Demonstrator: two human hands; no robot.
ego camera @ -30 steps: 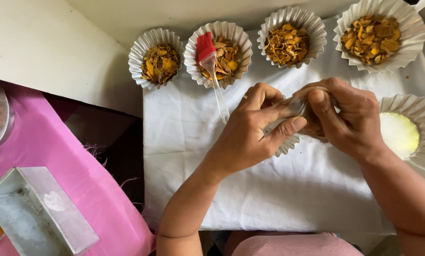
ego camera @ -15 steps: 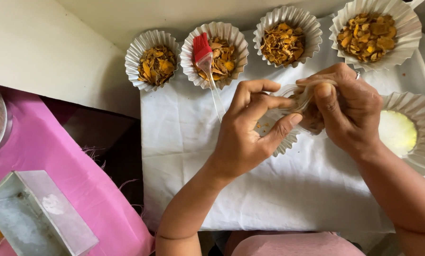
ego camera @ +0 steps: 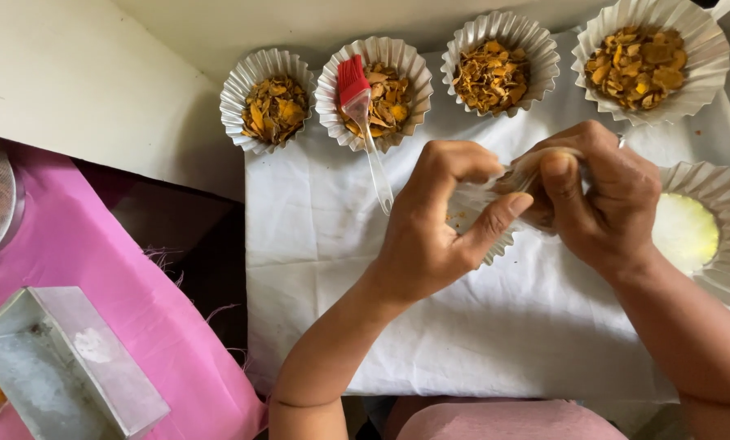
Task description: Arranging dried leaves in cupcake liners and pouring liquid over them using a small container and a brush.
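Hands: both meet over the white cloth (ego camera: 495,342), fingers pinched on 1 fluted paper cup (ego camera: 495,213) that sits between them.
Left hand (ego camera: 438,224): curled, thumb stretched toward the other hand, fingertips pressing the cup's near rim; not clenched flat, grasping the paper.
Right hand (ego camera: 601,200): fingers bent tight over the cup's far rim, thumb on top; it grasps the same cup.
Cup: on the cloth at the centre of the worktop, mostly hidden by the hands; a few orange crumbs show inside, how full it is I cannot tell.
Risk, tearing: the paper is thin and pulled from 2 sides; a hard tug could rip the pleats.
Risk, spilling: squeezing or tipping the cup could scatter crumbs on the cloth.
Risk, brush: the red brush (ego camera: 363,122) leans in the 2nd filled cup (ego camera: 373,91) with its clear handle reaching toward the left hand; a knock from the knuckles could flip it and upset that cup.
Risk, neighbour: an empty cup (ego camera: 711,232) lies just beside the right hand, and a wrist shift could crush its rim.
Row: 4 filled cups line the far edge, well apart from the hands.
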